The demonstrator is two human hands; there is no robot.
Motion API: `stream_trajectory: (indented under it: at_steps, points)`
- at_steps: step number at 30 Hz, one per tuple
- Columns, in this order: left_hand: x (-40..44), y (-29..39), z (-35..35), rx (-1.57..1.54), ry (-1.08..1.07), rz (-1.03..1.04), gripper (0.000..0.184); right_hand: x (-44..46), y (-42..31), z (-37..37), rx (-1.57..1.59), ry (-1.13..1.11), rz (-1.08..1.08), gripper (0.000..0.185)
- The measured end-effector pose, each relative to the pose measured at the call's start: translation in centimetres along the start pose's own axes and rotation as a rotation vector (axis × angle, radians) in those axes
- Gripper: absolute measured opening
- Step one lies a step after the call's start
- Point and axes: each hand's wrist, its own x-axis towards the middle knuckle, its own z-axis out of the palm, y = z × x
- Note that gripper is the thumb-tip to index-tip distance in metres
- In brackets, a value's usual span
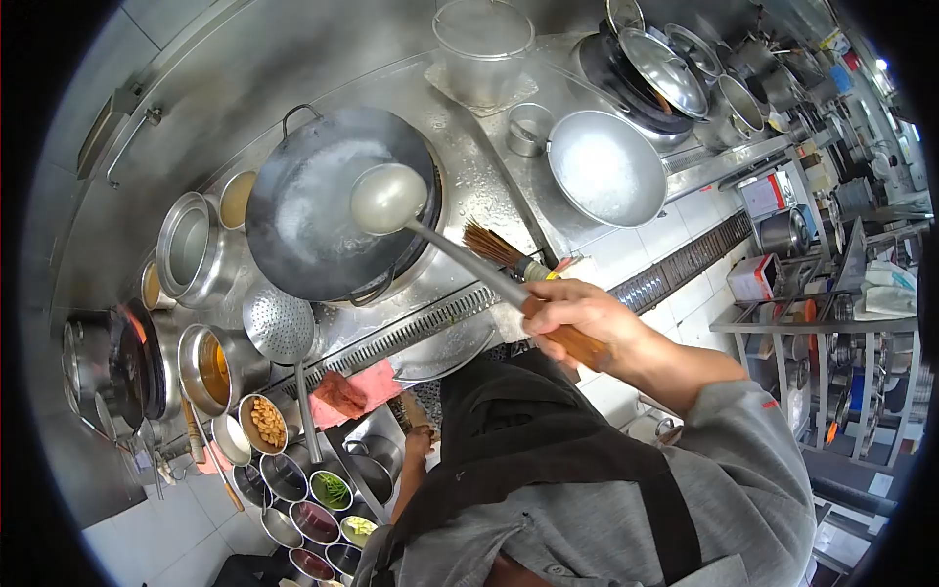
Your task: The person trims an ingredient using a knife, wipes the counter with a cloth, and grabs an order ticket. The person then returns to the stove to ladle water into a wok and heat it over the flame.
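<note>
A long-handled metal ladle [389, 199] hangs over a black wok [284, 249] with bubbling, steaming liquid. My right hand [567, 318] is wrapped around the ladle's wooden handle. The bowl of the ladle looks filled with cloudy liquid. Low in the view, beside my apron, my left hand [420, 440] appears closed around something brown that I cannot make out. A perforated skimmer [279, 326] rests beside the wok, close to a pink cloth [370, 385]. Near my right hand lies a bristle brush [494, 245].
A pale metal wok [606, 171] stands right of the black one, near a small metal cup [529, 130] and a tall pot [482, 44]. Ingredient bowls, including a bowl of brown pieces [264, 425], are at lower left. Shelving [831, 328] stands at the right.
</note>
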Motion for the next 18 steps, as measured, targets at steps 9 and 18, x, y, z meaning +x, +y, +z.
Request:
stream_trajectory:
  at_steps: [9,18]
  points:
    - [-4.7,1.1,2.9,0.541,0.017,0.088,0.020,-10.1,-4.5,-5.4,0.036,0.172,-0.089,0.061]
    - [-4.0,7.4,9.5,0.205,0.186,-0.082,0.013,-16.3,-4.7,-12.9,0.070,0.394,-0.186,0.060]
